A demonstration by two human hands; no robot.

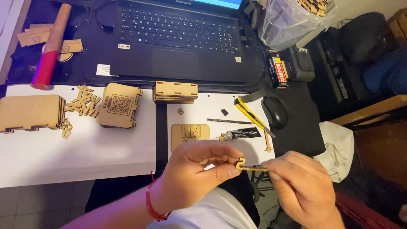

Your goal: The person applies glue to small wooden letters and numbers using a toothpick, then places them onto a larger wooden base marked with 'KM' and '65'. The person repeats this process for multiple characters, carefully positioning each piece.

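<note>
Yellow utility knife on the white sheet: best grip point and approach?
Grip the yellow utility knife mid-handle, coming from above, fingers across its narrow width. It lies flat and diagonal, with the blade end pointing lower right toward the black mouse; stay on the upper-left half.

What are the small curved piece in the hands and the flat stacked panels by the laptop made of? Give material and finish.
Small curved piece, pinched by the left hand with the right hand holding a thin stick against it: looks like thin fibreboard or plywood, matte tan, unpainted. Stacked panels: seemingly the same board, pale faces with darker, perhaps laser-burnt, notched edges.
</note>
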